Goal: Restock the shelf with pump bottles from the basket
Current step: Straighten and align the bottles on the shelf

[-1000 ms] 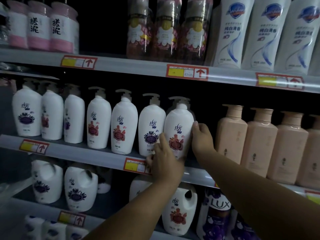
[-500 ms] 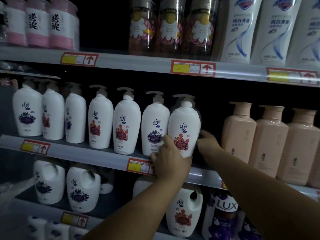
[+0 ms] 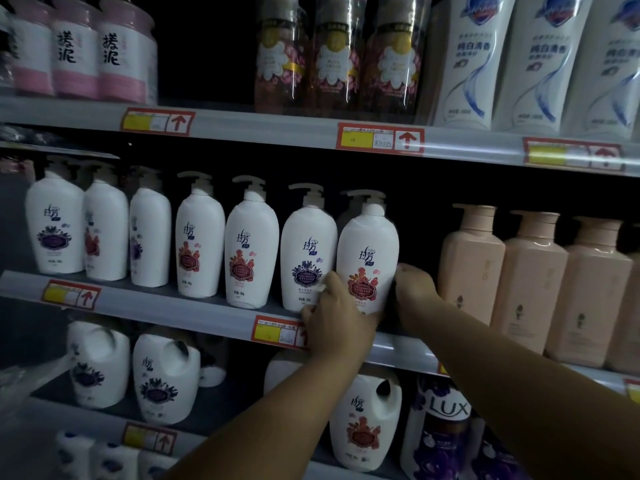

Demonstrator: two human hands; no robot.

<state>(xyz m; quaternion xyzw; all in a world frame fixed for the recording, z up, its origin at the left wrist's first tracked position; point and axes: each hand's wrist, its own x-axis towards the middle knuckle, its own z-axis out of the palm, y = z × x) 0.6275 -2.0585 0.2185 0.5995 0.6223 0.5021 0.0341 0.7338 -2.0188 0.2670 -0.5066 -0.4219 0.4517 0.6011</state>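
With both hands, left hand (image 3: 334,323) and right hand (image 3: 414,292), gripping the white pump bottle (image 3: 367,258) low, it may tip toward nine o'clock into the purple-label bottle (image 3: 308,251).

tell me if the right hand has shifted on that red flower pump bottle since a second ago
Yes. The right hand has slid down the side of the red-flower pump bottle, from level with its logo to beside its flower emblem, nearer the shelf rail.

Pump btl (image 3: 367,258) on mid shelf (image 3: 194,311), btwn hands, rightmost in row.
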